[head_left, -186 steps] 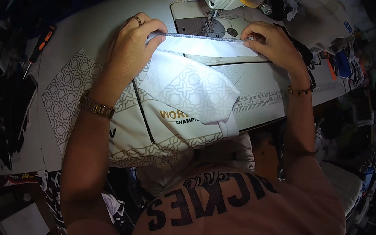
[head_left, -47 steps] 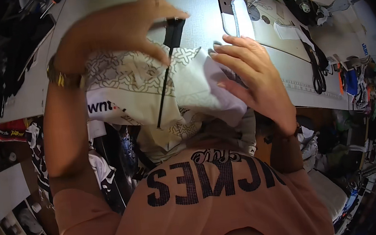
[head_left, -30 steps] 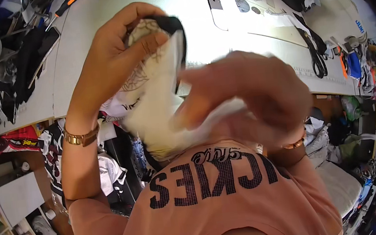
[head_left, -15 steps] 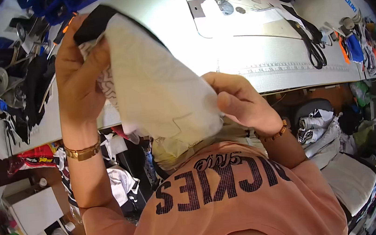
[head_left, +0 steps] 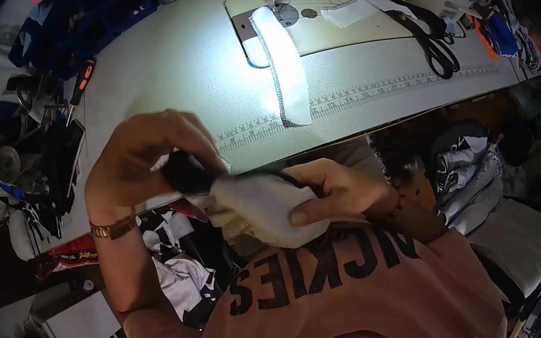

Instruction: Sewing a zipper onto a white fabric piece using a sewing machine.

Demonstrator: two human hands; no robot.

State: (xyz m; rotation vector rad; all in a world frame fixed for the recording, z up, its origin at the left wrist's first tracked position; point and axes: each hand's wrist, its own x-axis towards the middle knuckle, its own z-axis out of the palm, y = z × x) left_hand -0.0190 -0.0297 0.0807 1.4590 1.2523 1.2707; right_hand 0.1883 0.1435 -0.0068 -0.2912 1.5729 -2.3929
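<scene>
Between my hands, just in front of the table's near edge, is a white fabric piece (head_left: 258,204) with a black band along its upper edge. My left hand (head_left: 154,153) pinches the black end of it, fingers bent over the cloth. At the other end, my right hand (head_left: 338,194) grips the piece, thumb lying on top of the white part. The cloth is bunched and slightly blurred, so its full shape is hidden. Beyond my hands a white fabric strip (head_left: 287,75) with a dark stitched edge runs from the sewing machine's needle (head_left: 273,0) toward me.
Black scissors (head_left: 434,47) rest on the table (head_left: 157,75) right of the machine, near a white scrap (head_left: 349,12). An orange-handled screwdriver (head_left: 81,84) lies at left beside piled tools and a metal spool (head_left: 8,164). Blue bins (head_left: 90,22) stand at the back left.
Both hands have come down closer to my body with the fabric piece, which was spread out and is now bunched. The white strip under the needle shows more fully.
</scene>
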